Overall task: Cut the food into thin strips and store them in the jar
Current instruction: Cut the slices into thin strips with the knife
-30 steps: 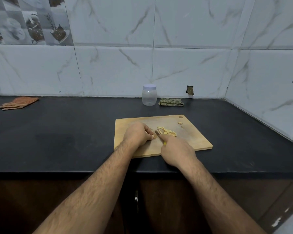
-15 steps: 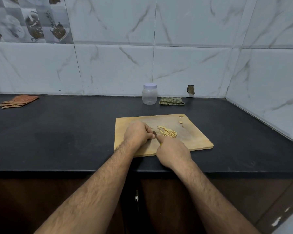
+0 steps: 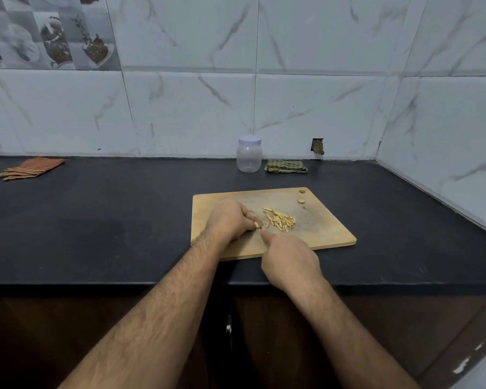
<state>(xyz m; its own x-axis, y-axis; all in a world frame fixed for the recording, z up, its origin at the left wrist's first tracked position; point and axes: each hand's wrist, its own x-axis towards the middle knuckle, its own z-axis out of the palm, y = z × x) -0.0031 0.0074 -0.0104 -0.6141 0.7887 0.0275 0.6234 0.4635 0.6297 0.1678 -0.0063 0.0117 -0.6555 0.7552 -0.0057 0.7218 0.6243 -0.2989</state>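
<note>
Pale yellow thin food strips (image 3: 279,220) heaped mid rectangular wooden board (image 3: 331,237); left hand (image 3: 229,220) pinches uncut piece, right hand (image 3: 291,259) curled round knife handle; lidded clear plastic jar (image 3: 249,155) at worktop's back edge, contents unclear.

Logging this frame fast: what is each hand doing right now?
Left hand: pinches a small piece of food on the cutting board.
Right hand: curled round a knife, mostly hidden.

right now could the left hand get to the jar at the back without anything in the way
Probably yes. The jar stands beyond the cutting board, with only bare counter between; but the left hand pinches the food piece and must release it first.
</note>
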